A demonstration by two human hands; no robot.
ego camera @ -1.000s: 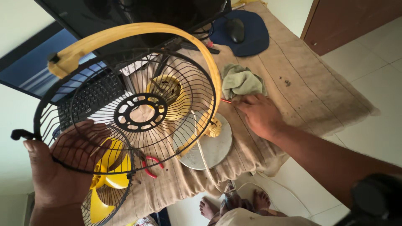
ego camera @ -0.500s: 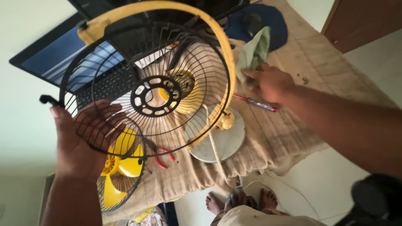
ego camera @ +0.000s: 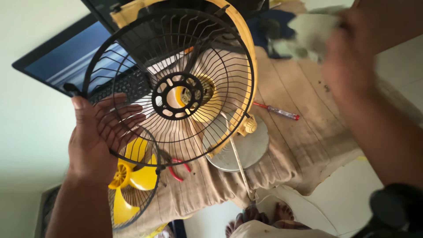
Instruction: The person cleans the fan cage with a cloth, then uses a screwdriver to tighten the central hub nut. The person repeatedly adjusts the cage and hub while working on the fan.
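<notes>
My left hand [ego camera: 94, 141] holds up a black wire fan guard [ego camera: 172, 88] by its lower left rim, fingers spread behind the wires. The guard has a black hub ring [ego camera: 176, 95] in its middle. My right hand [ego camera: 348, 57], blurred by motion, is raised at the upper right and grips a pale green cloth [ego camera: 308, 35]. Behind the guard stands a yellow fan body with its motor [ego camera: 200, 94] and round grey base [ego camera: 246, 147] on a brown sackcloth [ego camera: 304, 141].
A yellow fan blade in a second wire guard [ego camera: 130, 176] lies at the lower left. A red-handled screwdriver [ego camera: 277, 111] and red pliers [ego camera: 178, 169] lie on the sackcloth. An open laptop [ego camera: 70, 66] stands at the upper left. Bare feet [ego camera: 264, 216] show below.
My right hand has picked the green cloth off the sackcloth and lifted it up to the right. The guard in my left hand has risen and tilted closer to the camera.
</notes>
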